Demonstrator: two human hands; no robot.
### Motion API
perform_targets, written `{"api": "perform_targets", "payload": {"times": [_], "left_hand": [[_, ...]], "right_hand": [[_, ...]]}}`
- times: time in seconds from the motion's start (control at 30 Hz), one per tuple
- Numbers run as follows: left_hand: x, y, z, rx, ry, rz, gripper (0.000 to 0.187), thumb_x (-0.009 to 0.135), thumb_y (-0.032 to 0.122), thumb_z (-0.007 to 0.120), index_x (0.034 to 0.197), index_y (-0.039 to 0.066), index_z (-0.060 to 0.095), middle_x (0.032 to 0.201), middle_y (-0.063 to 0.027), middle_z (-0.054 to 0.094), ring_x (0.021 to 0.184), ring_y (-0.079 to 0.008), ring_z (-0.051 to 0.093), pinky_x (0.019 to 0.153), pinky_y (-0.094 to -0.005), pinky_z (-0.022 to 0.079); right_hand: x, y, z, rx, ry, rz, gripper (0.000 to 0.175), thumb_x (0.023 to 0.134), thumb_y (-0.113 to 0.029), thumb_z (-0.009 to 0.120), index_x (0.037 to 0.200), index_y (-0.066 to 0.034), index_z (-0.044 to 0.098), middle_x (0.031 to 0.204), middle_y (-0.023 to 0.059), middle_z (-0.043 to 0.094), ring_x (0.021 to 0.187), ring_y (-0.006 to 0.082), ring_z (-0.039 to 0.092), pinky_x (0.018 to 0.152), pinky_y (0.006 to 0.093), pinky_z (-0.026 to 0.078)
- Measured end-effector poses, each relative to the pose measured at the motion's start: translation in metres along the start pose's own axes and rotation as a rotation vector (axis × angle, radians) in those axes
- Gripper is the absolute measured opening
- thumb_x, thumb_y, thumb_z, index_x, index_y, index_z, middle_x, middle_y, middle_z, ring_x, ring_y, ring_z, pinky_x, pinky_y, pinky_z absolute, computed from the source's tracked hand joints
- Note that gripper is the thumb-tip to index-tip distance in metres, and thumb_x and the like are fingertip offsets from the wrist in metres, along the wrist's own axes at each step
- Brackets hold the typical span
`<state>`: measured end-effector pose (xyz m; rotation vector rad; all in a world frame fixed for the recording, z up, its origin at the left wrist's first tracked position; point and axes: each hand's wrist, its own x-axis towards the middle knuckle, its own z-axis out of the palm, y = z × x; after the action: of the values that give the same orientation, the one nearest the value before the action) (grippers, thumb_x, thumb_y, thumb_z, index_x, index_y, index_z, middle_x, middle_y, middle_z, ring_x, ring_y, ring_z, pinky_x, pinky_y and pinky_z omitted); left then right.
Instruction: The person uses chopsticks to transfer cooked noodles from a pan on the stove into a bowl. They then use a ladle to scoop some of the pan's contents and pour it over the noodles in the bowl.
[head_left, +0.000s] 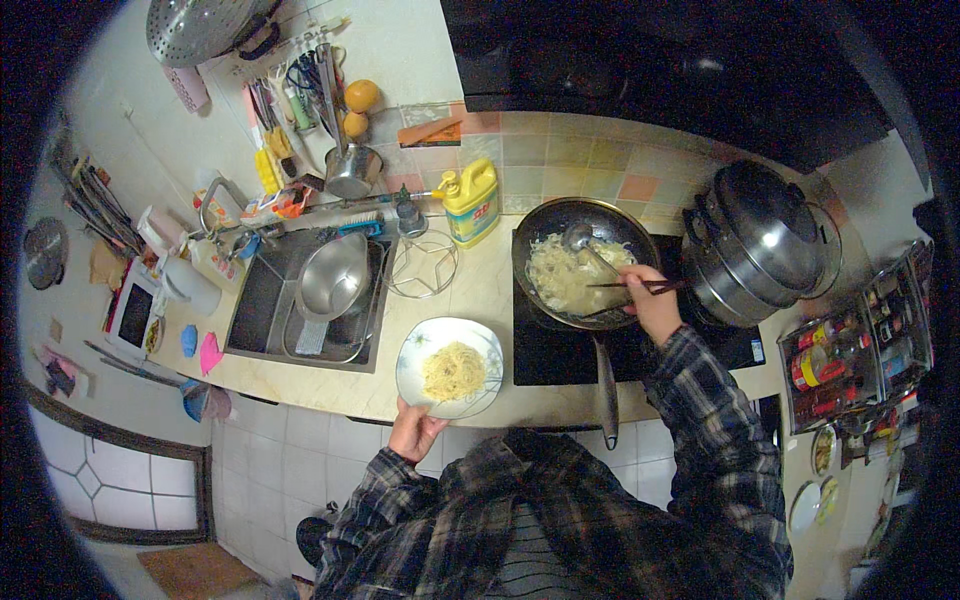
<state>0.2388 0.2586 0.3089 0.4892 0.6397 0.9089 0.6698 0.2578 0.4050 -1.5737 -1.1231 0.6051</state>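
My left hand (417, 433) grips the near rim of a white floral plate (480, 346), thumb on top, by the counter's front edge. On the plate sits a small heap of thin yellow noodles (454, 372). My right hand (654, 301) is over the right rim of a dark wok (645, 225), closed around a pair of dark chopsticks (667, 285). A metal ladle (578, 236) rests its bowl in the wok, and its handle runs up to the same hand; whether the fingers grip it too is unclear. Pale, stringy food (559, 274) in cloudy liquid fills the wok's bottom.
The wok's handle (606, 397) juts past the black cooktop's (540, 364) front. A stacked steamer pot (750, 247) stands right. Leftward are a wire trivet (421, 264), a yellow pump bottle (471, 202) and a sink (259, 315) holding a steel bowl (334, 277). A range hood (637, 67) hangs above.
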Motion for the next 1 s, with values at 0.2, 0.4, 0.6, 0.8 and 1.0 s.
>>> {"api": "perform_targets", "payload": {"times": [0.2, 0.4, 0.6, 0.8, 1.0], "left_hand": [[-0.021, 0.006, -0.007, -0.056, 0.031, 0.045, 0.061, 0.084, 0.002, 0.045, 0.137, 0.015, 0.019, 0.137, -0.0156, 0.035, 0.122, -0.0345, 0.044, 0.093, -0.047, 0.047], [-0.043, 0.003, -0.024, -0.1, 0.124, 0.113, 0.064, 0.082, 0.001, 0.045, 0.138, 0.015, 0.018, 0.138, -0.0157, 0.033, 0.123, -0.0348, 0.043, 0.094, -0.0485, 0.047], [-0.06, -0.004, -0.035, -0.127, 0.167, 0.157, 0.063, 0.083, 0.001, 0.046, 0.138, 0.015, 0.019, 0.137, -0.0152, 0.035, 0.122, -0.034, 0.043, 0.093, -0.0488, 0.047], [-0.065, -0.004, -0.032, -0.104, 0.171, 0.17, 0.061, 0.083, 0.002, 0.047, 0.137, 0.012, 0.022, 0.135, -0.0157, 0.037, 0.12, -0.0334, 0.046, 0.09, -0.0466, 0.05], [-0.065, -0.001, -0.023, -0.078, 0.189, 0.175, 0.061, 0.083, 0.003, 0.047, 0.137, 0.012, 0.021, 0.136, -0.0161, 0.036, 0.12, -0.034, 0.046, 0.09, -0.0471, 0.05]], "right_hand": [[0.036, 0.023, 0.023, -0.1, -0.095, -0.128, 0.018, 0.088, -0.011, 0.053, 0.098, -0.0022, 0.065, 0.094, 0.011, 0.067, 0.087, 0.0184, 0.062, 0.078, 0.0301, 0.048], [0.071, 0.047, 0.029, -0.029, 0.027, 0.042, 0.019, 0.091, -0.016, 0.052, 0.098, -0.0053, 0.065, 0.089, 0.0051, 0.065, 0.08, 0.0159, 0.061, 0.063, 0.0296, 0.05], [0.087, 0.066, 0.044, 0.347, 0.287, 0.391, 0.021, 0.091, -0.023, 0.056, 0.102, -0.0043, 0.058, 0.084, 0.006, 0.06, 0.067, 0.0157, 0.058, 0.055, 0.0298, 0.054], [0.1, 0.087, 0.068, 0.413, 0.385, 0.573, 0.013, 0.089, -0.018, 0.057, 0.093, -0.0055, 0.057, 0.079, 0.0078, 0.061, 0.061, 0.0183, 0.058, 0.05, 0.0337, 0.053], [0.109, 0.102, 0.087, 0.743, 0.484, 0.52, 0.016, 0.088, -0.019, 0.059, 0.091, -0.0028, 0.056, 0.078, 0.0091, 0.061, 0.065, 0.022, 0.061, 0.051, 0.0369, 0.054]]}}
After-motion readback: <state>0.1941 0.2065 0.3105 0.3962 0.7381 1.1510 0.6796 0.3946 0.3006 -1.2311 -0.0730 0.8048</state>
